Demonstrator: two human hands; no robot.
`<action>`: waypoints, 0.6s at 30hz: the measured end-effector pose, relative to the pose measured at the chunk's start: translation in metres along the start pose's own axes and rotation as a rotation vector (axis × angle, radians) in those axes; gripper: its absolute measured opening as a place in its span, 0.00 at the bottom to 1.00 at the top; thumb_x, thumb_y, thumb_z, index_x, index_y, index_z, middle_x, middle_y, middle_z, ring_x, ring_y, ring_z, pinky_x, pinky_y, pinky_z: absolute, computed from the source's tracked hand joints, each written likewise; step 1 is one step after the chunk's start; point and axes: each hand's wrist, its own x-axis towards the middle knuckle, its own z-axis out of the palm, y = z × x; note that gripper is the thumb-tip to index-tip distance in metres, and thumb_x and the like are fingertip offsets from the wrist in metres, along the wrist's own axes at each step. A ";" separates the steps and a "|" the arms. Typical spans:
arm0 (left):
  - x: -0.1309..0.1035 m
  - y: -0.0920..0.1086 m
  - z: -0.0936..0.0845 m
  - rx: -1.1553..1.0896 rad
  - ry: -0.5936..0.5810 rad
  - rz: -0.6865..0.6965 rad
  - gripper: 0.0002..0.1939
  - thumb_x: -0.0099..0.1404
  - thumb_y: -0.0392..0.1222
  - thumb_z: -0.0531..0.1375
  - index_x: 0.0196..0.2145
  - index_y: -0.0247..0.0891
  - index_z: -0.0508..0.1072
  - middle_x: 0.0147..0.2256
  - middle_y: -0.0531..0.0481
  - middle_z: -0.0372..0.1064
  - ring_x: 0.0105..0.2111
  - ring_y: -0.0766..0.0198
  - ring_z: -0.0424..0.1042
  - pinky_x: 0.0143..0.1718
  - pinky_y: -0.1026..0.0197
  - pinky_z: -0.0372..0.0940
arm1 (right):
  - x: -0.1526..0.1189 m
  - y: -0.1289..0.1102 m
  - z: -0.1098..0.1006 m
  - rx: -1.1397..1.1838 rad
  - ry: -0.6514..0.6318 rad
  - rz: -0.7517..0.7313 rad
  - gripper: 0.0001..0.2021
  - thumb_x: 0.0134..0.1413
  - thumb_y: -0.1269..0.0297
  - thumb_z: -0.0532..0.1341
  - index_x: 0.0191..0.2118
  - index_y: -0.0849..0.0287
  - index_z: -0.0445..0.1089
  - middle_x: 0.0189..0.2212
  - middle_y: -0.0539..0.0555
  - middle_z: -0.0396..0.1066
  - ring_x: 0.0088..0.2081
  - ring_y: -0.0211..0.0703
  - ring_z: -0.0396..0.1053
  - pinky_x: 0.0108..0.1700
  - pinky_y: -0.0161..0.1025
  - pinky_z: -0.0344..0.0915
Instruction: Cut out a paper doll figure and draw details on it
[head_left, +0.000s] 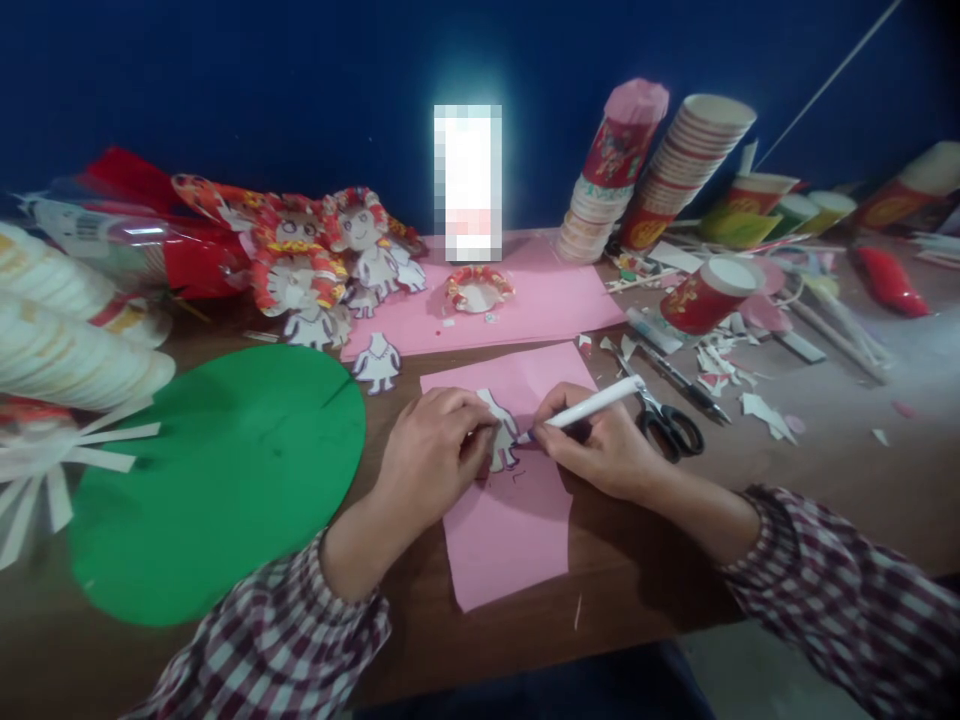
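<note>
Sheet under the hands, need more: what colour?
Pink sheet, clearest in the head view.

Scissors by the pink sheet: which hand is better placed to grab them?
Right, probably. The scissors lie just beside the right hand, though it holds a white pen. The left hand pins the paper cutout, farther away.

White paper cutout [501, 425], body-shaped, flat on pink sheet [510, 520], pinned under left hand [435, 455] fingertips. White pen [592, 404], slim, tilted low, pinched in right hand [600, 445]; tip at cutout's right edge, just beside left fingers. Sheet lies under both hands on the table.
</note>
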 end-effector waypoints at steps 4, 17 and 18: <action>0.001 -0.003 0.002 -0.009 0.022 0.006 0.07 0.60 0.35 0.58 0.35 0.42 0.75 0.39 0.50 0.72 0.41 0.59 0.69 0.42 0.55 0.63 | -0.001 -0.002 -0.001 -0.089 0.028 -0.062 0.02 0.54 0.68 0.59 0.34 0.60 0.66 0.25 0.49 0.67 0.24 0.33 0.62 0.25 0.31 0.60; 0.001 -0.004 0.001 -0.008 0.010 -0.014 0.10 0.57 0.32 0.60 0.36 0.43 0.75 0.39 0.50 0.73 0.41 0.59 0.69 0.42 0.54 0.63 | 0.000 -0.006 0.007 -0.146 0.067 -0.065 0.01 0.53 0.69 0.59 0.33 0.60 0.68 0.24 0.49 0.67 0.24 0.35 0.63 0.25 0.31 0.59; 0.001 -0.004 0.001 -0.010 0.009 -0.012 0.09 0.57 0.32 0.60 0.36 0.43 0.75 0.39 0.51 0.73 0.41 0.59 0.69 0.42 0.54 0.63 | 0.000 -0.004 0.008 -0.157 0.049 -0.056 0.01 0.53 0.69 0.59 0.32 0.60 0.68 0.23 0.49 0.66 0.24 0.34 0.62 0.25 0.31 0.59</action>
